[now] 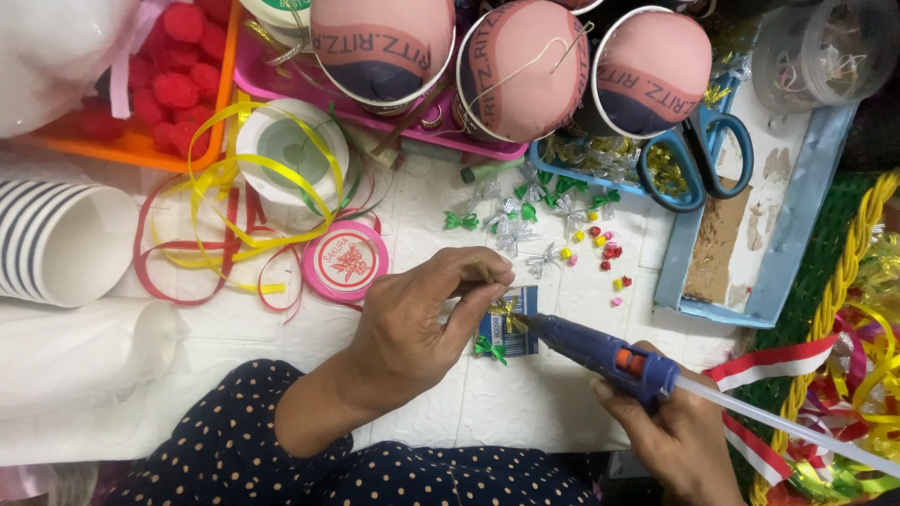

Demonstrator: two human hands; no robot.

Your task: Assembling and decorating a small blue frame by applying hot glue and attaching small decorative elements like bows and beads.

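While the left hand (417,323) pinches a small gold ribbon bow (504,307) between thumb and forefinger, the right hand (680,436) is clenched around a blue glue gun (600,356) with an orange trigger, and the nozzle of the gun touches the bow or stands just beside it. So both grips are closed, the left on the bow and the right on the gun. The bow is held just above a small blue card (511,328) that lies on the white desk (525,403), and a green bow (488,349) sits already at the lower edge of this card.

I judge the gold bow to be very light, thin and soft; it will crush or lose its shape if it is squeezed hard, so it is better held at the knot in the middle, not at the loops. The gun looks stiff and solid, held well around the handle, and a clear glue stick (787,422) comes out from its back.

Behind the card, more small bows (511,220) in silver and green and some little coloured beads (605,253) are scattered. To the left lie a pink tape roll (345,260), loose yellow and red ribbon (220,225) and a stack of paper cups (56,239). Blue scissors (698,155) rest on a blue tray (797,234) to the right
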